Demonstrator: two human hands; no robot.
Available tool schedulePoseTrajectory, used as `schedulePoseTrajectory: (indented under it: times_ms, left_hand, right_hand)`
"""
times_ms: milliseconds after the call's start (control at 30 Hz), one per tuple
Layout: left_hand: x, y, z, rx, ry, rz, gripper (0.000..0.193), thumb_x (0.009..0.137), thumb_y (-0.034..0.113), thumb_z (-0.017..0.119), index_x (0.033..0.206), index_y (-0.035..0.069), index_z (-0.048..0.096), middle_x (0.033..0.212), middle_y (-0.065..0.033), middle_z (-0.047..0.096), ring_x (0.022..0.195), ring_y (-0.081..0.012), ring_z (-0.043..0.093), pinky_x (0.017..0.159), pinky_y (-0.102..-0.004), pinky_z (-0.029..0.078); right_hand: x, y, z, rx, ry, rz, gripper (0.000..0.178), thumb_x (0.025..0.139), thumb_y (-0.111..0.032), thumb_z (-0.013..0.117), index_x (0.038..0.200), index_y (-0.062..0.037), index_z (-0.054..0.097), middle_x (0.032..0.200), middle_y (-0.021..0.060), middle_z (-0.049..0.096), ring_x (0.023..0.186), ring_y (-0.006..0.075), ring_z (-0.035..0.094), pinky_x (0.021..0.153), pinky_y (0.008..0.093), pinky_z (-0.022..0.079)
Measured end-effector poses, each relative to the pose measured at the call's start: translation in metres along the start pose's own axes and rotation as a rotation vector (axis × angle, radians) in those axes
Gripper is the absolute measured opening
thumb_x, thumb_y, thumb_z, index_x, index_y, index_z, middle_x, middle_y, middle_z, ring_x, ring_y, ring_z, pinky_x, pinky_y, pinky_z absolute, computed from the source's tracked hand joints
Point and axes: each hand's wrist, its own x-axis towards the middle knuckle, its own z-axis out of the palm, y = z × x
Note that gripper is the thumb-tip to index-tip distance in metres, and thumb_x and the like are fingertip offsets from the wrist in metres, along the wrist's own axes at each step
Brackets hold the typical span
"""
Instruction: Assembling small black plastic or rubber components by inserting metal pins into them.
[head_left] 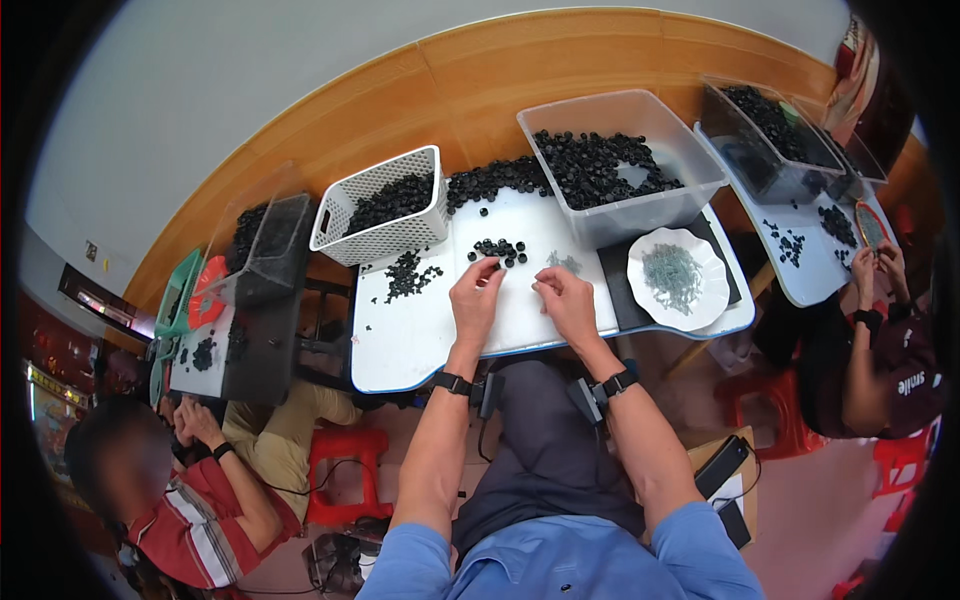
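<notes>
My left hand [478, 287] is closed in a pinch over the white tabletop [430, 335], with a small black round part just visible at its fingertips. Beside it, my right hand [566, 298] also pinches; whatever lies between its fingers is too small to make out. Just beyond my left fingertips sits a loose group of black round parts [500, 248]. Past my right hand lies a little heap of thin grey-green pieces [563, 262]. More such pieces [672, 278] fill a white scalloped plate [715, 262] on the right.
Along the back stand a white perforated basket [335, 238] and a clear plastic bin [625, 222], both holding black parts, with a dark heap [497, 184] between them. Smaller black pieces [408, 277] are scattered at left. Co-workers sit at tables on the left [225, 510] and right [880, 370].
</notes>
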Motion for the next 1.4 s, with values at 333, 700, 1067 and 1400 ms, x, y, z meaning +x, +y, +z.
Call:
schedulePoseTrajectory:
  times_ms: [333, 700, 1067, 1400]
  left_hand:
    - [-0.011, -0.006, -0.002, -0.185, -0.276, -0.092, 0.024, 0.088, 0.010, 0.080, 0.107, -0.001, 0.071, 0.089, -0.0120, 0.077, 0.076, -0.0176, 0.075, 0.070, -0.0300, 0.058]
    - [-0.010, -0.007, 0.000, -0.147, -0.296, -0.073, 0.023, 0.086, 0.006, 0.081, 0.105, 0.000, 0.071, 0.089, -0.0089, 0.077, 0.074, -0.0124, 0.071, 0.066, -0.0269, 0.055]
    - [-0.012, -0.007, 0.002, -0.142, -0.287, -0.068, 0.021, 0.087, 0.009, 0.078, 0.105, 0.001, 0.074, 0.087, -0.0109, 0.077, 0.072, -0.0196, 0.074, 0.067, -0.0320, 0.057]
    - [-0.016, -0.013, 0.003, -0.128, -0.223, -0.001, 0.018, 0.086, 0.005, 0.078, 0.104, 0.001, 0.073, 0.085, -0.0069, 0.076, 0.069, -0.0099, 0.067, 0.064, -0.0256, 0.054]
  right_hand:
    - [0.016, -0.003, 0.016, 0.300, 0.024, -0.001, 0.012, 0.091, -0.005, 0.074, 0.100, 0.0046, 0.075, 0.081, 0.0042, 0.072, 0.064, 0.0078, 0.061, 0.056, 0.0224, 0.048]
    - [0.007, 0.003, 0.025, 0.178, 0.059, -0.044, 0.012, 0.092, -0.006, 0.073, 0.100, 0.0018, 0.077, 0.078, 0.0021, 0.072, 0.065, 0.0056, 0.061, 0.057, 0.0228, 0.050]
    - [0.006, 0.006, 0.028, 0.093, 0.107, -0.105, 0.010, 0.090, -0.005, 0.074, 0.097, 0.0014, 0.076, 0.080, 0.0062, 0.074, 0.065, 0.0098, 0.063, 0.059, 0.0270, 0.051]
    - [0.001, 0.003, 0.029, -0.087, 0.067, -0.282, 0.012, 0.087, -0.006, 0.076, 0.097, 0.0003, 0.076, 0.084, 0.0083, 0.073, 0.064, 0.0132, 0.062, 0.060, 0.0285, 0.050]
